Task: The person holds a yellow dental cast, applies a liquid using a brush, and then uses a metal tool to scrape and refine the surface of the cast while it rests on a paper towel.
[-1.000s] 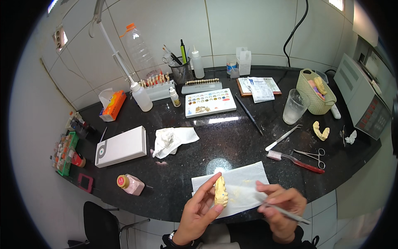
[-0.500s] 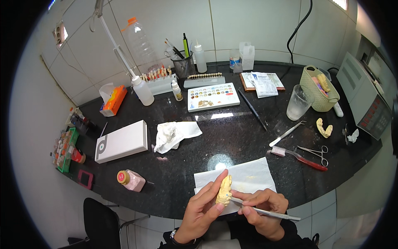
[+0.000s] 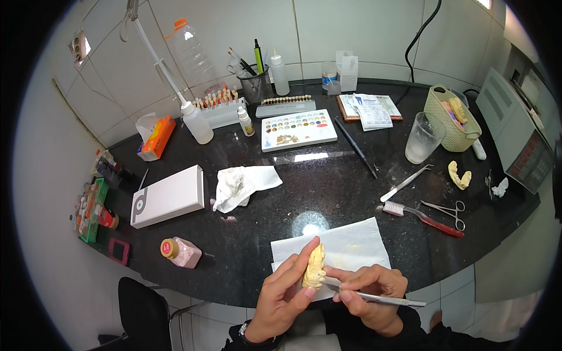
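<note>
A yellow plaster dental model [image 3: 315,267] stands upright between the thumb and fingers of my left hand [image 3: 285,292], closed around it. My right hand [image 3: 373,295] pinches a scalpel [image 3: 391,300] with a slim metal handle. Its flat blade end points left and meets, or nearly meets, the lower right side of the model; exact contact is too small to tell. The fingertips of my right hand are close beside the model. Under both hands lies a white paper sheet [image 3: 358,244] with faint yellow crumbs on it.
Right of the paper lie a toothbrush [image 3: 430,222], locking forceps [image 3: 448,213], tweezers [image 3: 404,184] and another plaster arch [image 3: 459,175]. A plastic cup [image 3: 422,140] stands behind. To the left are a pink-filled bottle [image 3: 186,255], a white box [image 3: 168,196] and crumpled tissue [image 3: 246,184].
The whole view has shifted slightly, the table things appearing a little higher. Both hands keep their grips; the model and blade have moved only slightly.
</note>
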Demonstrator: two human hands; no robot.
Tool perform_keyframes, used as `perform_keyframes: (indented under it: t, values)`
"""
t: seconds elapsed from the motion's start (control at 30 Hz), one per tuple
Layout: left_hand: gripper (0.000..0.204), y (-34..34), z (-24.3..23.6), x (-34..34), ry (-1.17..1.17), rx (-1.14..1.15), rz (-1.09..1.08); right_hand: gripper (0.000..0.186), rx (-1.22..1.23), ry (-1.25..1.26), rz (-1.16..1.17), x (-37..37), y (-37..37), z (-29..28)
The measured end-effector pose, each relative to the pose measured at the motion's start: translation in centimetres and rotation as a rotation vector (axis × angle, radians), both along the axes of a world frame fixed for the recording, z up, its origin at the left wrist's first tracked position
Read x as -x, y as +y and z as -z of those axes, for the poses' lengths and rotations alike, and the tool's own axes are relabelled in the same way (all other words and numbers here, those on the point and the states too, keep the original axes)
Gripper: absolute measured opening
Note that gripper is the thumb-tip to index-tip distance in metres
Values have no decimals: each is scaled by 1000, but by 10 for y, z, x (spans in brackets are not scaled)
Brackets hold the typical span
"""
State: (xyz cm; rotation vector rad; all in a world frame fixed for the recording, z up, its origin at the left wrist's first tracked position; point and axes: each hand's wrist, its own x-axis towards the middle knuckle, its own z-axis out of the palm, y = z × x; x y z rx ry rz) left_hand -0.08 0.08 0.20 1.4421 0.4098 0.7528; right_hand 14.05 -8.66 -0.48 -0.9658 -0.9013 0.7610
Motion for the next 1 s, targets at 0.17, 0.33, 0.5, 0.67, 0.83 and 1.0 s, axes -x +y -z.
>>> perform_keyframes:
  t: [0.17, 0.33, 0.5, 0.67, 0.83, 1.0]
  values:
    - [60, -1, -1, 3, 15, -7, 10, 5, 0, -20, 24, 1, -2, -1]
    - [59, -1, 0, 3, 22, 6, 13, 4, -5, -45, 52, 2, -1, 2]
    - [59, 2, -2, 0, 12, 3, 22, 10, 15, -87, -66, -5, -5, 6]
    - [59, 2, 0, 1, 28, 29, 51, 5, 62, -53, -15, -2, -3, -2]
    - [59, -2, -7, 4, 26, 63, 18, 3, -12, -30, 34, 3, -1, 3]
    - [59, 0, 0, 3, 8, 36, 35, 3, 42, -27, -23, -1, -1, -4]
